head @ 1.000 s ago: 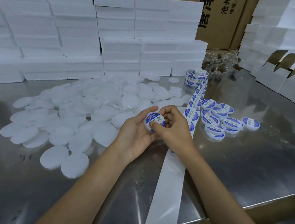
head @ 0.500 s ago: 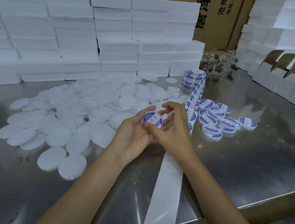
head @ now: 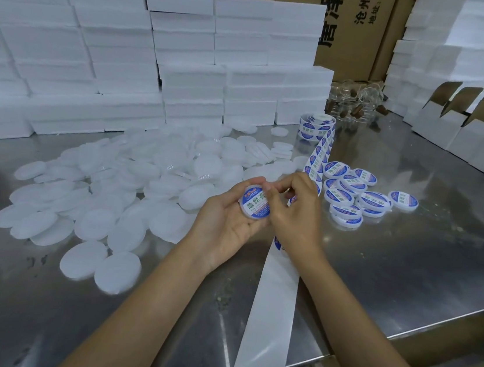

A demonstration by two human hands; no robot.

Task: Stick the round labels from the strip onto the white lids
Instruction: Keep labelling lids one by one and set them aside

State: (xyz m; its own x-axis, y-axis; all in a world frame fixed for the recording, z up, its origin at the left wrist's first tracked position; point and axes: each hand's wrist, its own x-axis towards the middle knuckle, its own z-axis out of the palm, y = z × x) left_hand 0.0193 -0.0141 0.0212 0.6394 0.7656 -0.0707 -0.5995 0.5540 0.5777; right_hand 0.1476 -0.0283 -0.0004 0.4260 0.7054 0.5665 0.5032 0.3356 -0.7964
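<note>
Both hands — left hand (head: 227,221) gripping labelled lid (head: 256,202) (right hand (head: 298,211) pressing it, fingers curled).

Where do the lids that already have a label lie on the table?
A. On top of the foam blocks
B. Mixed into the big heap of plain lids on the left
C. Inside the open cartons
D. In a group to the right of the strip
D: the labelled lids lie together on the table right of the strip; the plain lids are on its left.
</note>
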